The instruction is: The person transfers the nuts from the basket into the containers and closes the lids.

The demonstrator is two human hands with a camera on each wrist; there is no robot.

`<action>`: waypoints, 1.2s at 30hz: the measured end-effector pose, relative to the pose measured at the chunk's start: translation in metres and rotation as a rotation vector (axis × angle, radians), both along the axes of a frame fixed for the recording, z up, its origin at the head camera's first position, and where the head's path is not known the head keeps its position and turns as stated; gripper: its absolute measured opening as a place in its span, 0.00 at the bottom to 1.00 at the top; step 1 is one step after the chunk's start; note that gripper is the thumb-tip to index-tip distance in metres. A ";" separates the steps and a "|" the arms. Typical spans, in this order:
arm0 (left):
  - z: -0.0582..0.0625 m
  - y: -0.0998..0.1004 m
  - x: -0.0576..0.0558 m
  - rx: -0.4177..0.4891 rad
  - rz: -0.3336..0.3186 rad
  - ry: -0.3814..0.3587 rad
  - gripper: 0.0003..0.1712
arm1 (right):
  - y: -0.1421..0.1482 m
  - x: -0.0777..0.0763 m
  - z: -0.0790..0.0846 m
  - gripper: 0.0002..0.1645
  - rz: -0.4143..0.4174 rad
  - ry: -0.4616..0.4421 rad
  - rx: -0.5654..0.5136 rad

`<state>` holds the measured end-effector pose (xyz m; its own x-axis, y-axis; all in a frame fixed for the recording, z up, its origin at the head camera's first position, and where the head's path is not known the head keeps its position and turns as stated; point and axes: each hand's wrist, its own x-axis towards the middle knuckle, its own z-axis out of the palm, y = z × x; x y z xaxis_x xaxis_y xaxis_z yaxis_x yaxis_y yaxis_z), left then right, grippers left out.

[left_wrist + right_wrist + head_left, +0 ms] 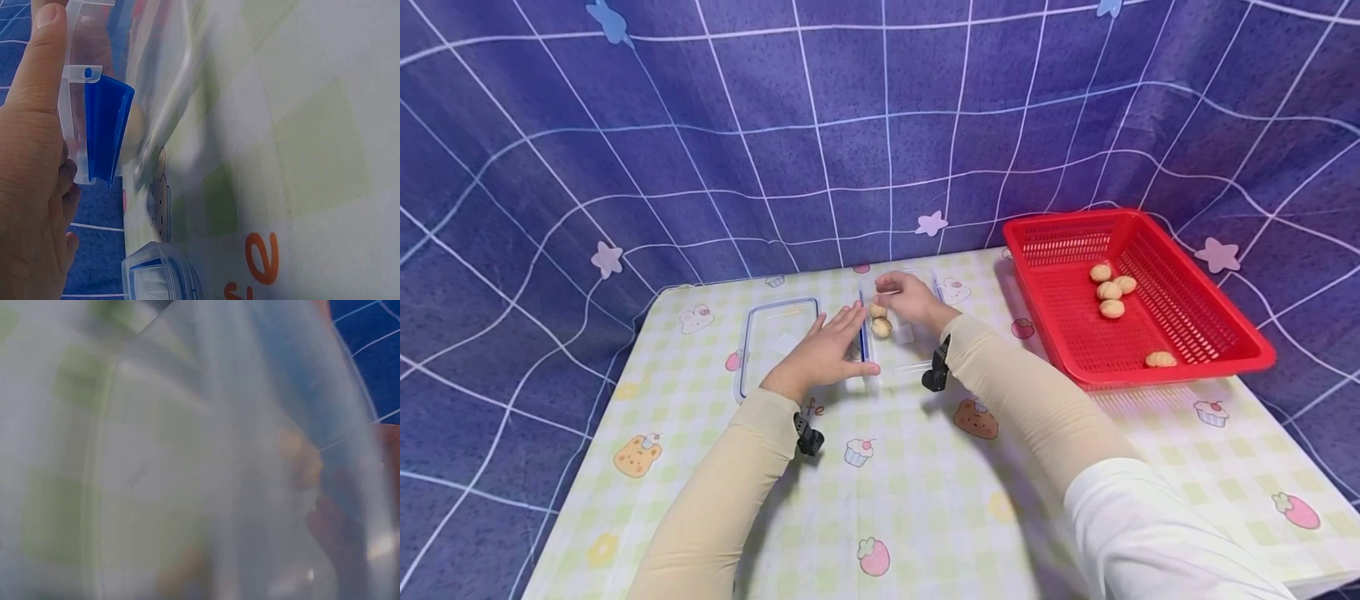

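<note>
A clear plastic box (904, 358) with blue side clips stands at the far middle of the table. My left hand (829, 348) rests against its left side, fingers extended and thumb spread by the near corner; the left wrist view shows a blue clip (107, 128) beside it. My right hand (908, 298) is inside the box, palm down with bent fingers. Close below its fingertips are two walnuts (882, 327) at the box's left. Through the blurred wall in the right wrist view, a yellowish shape (302, 460) shows near the fingers; whether they hold it is unclear.
A clear lid (743, 346) with a blue seal lies left of the box. On the right, a red plastic basket (1060, 333) holds several walnuts (1109, 290). A blue patterned curtain (850, 142) hangs behind the table with its checked cloth (805, 517).
</note>
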<state>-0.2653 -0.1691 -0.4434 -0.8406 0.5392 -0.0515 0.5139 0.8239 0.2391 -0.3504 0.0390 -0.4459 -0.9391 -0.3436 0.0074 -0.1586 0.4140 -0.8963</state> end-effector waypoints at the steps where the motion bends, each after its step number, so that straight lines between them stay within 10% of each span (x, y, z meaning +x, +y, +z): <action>1: 0.000 0.000 0.000 -0.003 0.000 0.002 0.64 | 0.000 0.000 0.003 0.27 -0.001 0.010 -0.006; 14: 0.000 0.001 0.000 0.001 0.004 -0.012 0.64 | 0.021 -0.001 0.058 0.24 0.002 0.087 -0.145; 36: -0.002 0.000 0.000 0.033 -0.001 -0.023 0.63 | 0.146 0.032 0.115 0.21 -0.082 0.197 -0.219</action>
<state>-0.2656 -0.1694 -0.4459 -0.8387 0.5420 -0.0532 0.5089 0.8148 0.2778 -0.3182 0.1847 -0.3307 -0.9369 -0.2365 0.2574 -0.3119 0.2332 -0.9210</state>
